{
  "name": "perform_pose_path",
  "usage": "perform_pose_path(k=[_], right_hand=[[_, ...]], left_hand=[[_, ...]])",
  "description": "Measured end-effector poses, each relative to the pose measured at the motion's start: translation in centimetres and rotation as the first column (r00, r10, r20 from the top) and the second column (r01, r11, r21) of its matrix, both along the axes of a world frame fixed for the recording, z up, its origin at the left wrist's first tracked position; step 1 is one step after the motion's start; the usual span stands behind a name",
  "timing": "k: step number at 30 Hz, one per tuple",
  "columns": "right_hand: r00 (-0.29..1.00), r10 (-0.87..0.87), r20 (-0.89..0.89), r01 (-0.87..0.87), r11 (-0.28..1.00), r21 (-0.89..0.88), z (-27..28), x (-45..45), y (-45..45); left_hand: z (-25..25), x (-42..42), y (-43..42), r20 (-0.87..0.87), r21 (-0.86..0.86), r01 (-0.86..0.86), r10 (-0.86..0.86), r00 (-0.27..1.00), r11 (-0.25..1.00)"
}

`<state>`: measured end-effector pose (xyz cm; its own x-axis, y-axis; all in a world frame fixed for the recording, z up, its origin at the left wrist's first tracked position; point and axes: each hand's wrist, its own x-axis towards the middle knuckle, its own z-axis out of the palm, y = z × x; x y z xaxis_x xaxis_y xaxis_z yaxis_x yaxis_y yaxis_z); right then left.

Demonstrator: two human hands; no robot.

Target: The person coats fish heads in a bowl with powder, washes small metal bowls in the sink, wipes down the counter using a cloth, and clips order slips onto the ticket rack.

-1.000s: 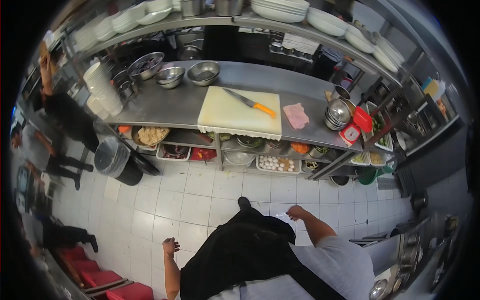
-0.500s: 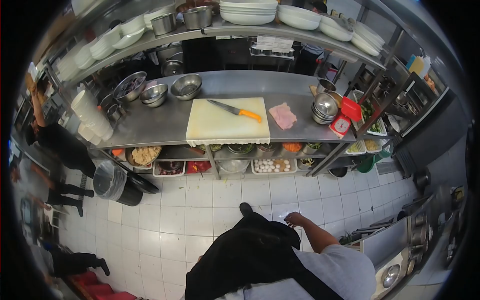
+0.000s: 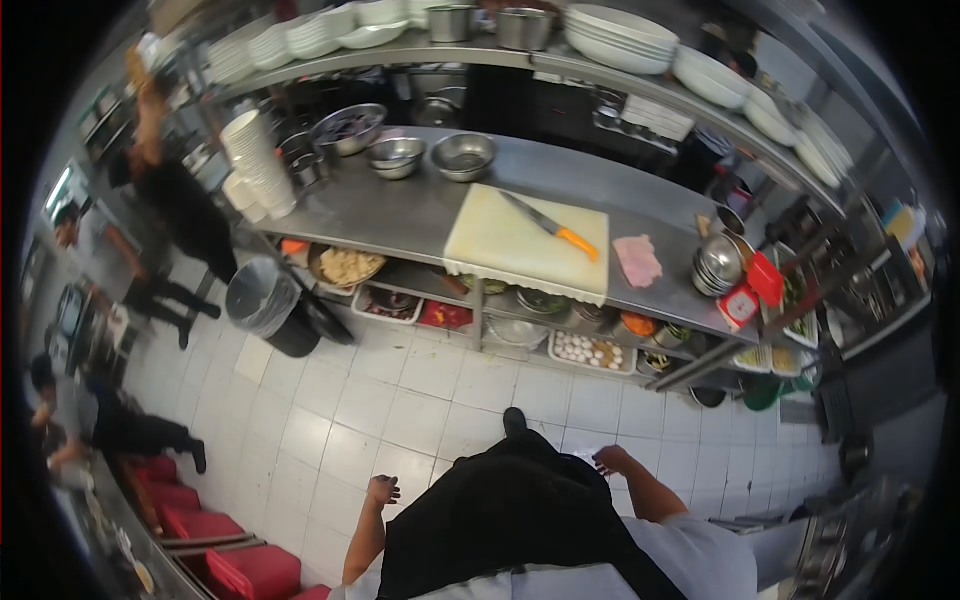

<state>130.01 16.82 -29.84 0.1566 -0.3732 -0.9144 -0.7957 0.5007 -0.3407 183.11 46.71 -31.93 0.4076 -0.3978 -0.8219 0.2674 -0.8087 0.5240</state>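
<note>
My left hand [image 3: 383, 490] hangs low over the floor, left of my black apron, its fingers loosely apart and holding nothing. On the other side of the apron, my right hand [image 3: 610, 460] has its fingers curled beside a pale, see-through patch that I cannot make out clearly. Both hands are well away from the steel counter [image 3: 400, 222]. A knife [image 3: 550, 227] with an orange handle lies on a white cutting board [image 3: 500, 245]. Right of the board is a flat pink piece of meat [image 3: 638, 261].
Metal bowls [image 3: 464, 157], stacked white containers [image 3: 258, 160] and a red scale [image 3: 739, 305] stand on the counter. An egg tray [image 3: 590, 352] is underneath. A lined bin [image 3: 265, 300] stands left. Co-workers [image 3: 185, 205] are at far left, near red chairs [image 3: 255, 570].
The view has swung left, so the counter and its items appear farther right. My left hand, hidden half a second ago, shows again. The knife and meat rest where they were.
</note>
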Motion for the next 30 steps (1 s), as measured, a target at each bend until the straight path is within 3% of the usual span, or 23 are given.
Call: perform_pose_path(k=[1,2,4,5,6,7,8,10,11,12,14,15,16,17,18,19,20,21,23,24,26,29,30], right_hand=[[0.988,0.145,0.056,-0.146,0.989,0.009,-1.1,-0.8,0.1],[0.829,0.558,0.037,-0.55,0.826,-0.124,-1.0,-0.7,0.1],[0.938,0.346,-0.02,-0.345,0.927,-0.147,0.9,0.1,1.3],[0.933,0.359,-0.016,-0.358,0.922,-0.146,0.8,0.5,1.0],[0.836,0.544,-0.065,-0.541,0.799,-0.263,0.8,0.7,1.1],[0.707,0.694,-0.135,-0.687,0.63,-0.363,0.6,0.7,1.2],[0.707,0.695,-0.132,-0.687,0.632,-0.357,0.6,0.8,1.2],[0.507,0.826,-0.246,-0.829,0.388,-0.404,-0.4,1.4,0.5],[0.805,0.591,-0.044,-0.535,0.693,-0.484,-0.6,1.1,1.0],[0.886,0.464,-0.025,-0.433,0.804,-0.407,-0.9,1.0,0.9],[0.954,0.299,0.009,-0.277,0.894,-0.352,0.7,2.2,0.6],[0.629,0.747,-0.215,-0.68,0.394,-0.618,-2.6,0.8,-0.3],[0.552,0.789,-0.271,-0.729,0.299,-0.616,-1.3,1.2,-0.2],[0.774,0.624,-0.107,-0.582,0.634,-0.51,-0.2,1.3,0.0],[0.935,0.355,-0.013,-0.34,0.884,-0.319,1.8,2.1,0.2],[0.997,0.063,0.044,-0.051,0.968,-0.246,3.2,2.5,0.7],[0.999,0.038,0.038,-0.028,0.969,-0.246,3.7,2.0,1.1],[0.999,0.001,0.052,0.013,0.963,-0.268,3.9,1.9,1.0],[0.997,-0.053,0.049,0.064,0.963,-0.26,4.1,1.5,0.5],[0.998,-0.044,0.05,0.055,0.963,-0.264,4.3,0.8,0.2],[0.989,-0.125,0.076,0.141,0.956,-0.256,4.6,-0.7,0.0],[0.972,-0.214,0.099,0.232,0.943,-0.238,4.9,-3.2,-1.5],[0.964,-0.242,0.107,0.262,0.932,-0.251,5.1,-4.0,-2.2]], left_hand=[[-0.1,-0.4,0.1,0.006,0.008,0.032,-0.032,0.999,0.999],[-0.4,-0.7,0.2,0.012,0.015,0.071,-0.071,0.997,0.997],[-1.5,-1.3,0.7,0.011,0.004,0.062,-0.062,0.998,0.998],[-2.1,-1.5,1.1,0.1,-0.063,0.295,-0.288,0.952,0.953],[-2.7,-1.7,1.6,0.201,-0.104,0.521,-0.495,0.846,0.847],[3.0,-3.5,-0.4,0.102,0.074,0.351,-0.357,0.929,0.934],[2.2,-3.4,0.0,0.098,0.08,0.351,-0.358,0.929,0.933],[1.7,-3.5,0.6,0.389,0.005,0.768,-0.709,0.588,0.64],[1.9,-3.8,0.5,0.361,0.049,0.759,-0.72,0.592,0.649],[2.2,-4.2,0.4,0.356,0.052,0.764,-0.726,0.588,0.643],[4.6,-5.1,-0.4,0.318,0.124,0.456,-0.47,0.823,0.881],[-4.0,-3.2,1.4,0.33,0.092,0.522,-0.521,0.787,0.848],[-11.2,-1.7,2.6,0.346,0.06,0.584,-0.566,0.748,0.809],[-14.6,-0.8,2.9,0.642,0.118,0.881,-0.712,0.284,0.458],[-14.6,-0.8,1.6,0.642,0.101,0.912,-0.726,0.246,0.398],[-13.5,-0.3,2.0,0.678,0.1,0.957,-0.723,0.135,0.273],[-12.2,0.4,2.2,0.714,0.108,0.981,-0.699,0.037,0.162],[-11.5,0.7,1.8,0.717,0.104,0.983,-0.697,0.031,0.15],[-9.6,0.5,1.1,0.737,0.105,0.97,-0.672,0.071,0.218],[-7.9,0.4,0.7,0.598,0.027,0.935,-0.755,0.269,0.355],[1.7,-1.6,-2.1,0.293,-0.022,0.732,-0.696,0.656,0.681],[-4.0,0.1,-1.1,0.263,-0.135,0.7,-0.656,0.707,0.701],[-6.5,0.0,-2.4,-0.162,0.11,0.178,-0.159,0.974,0.978]])
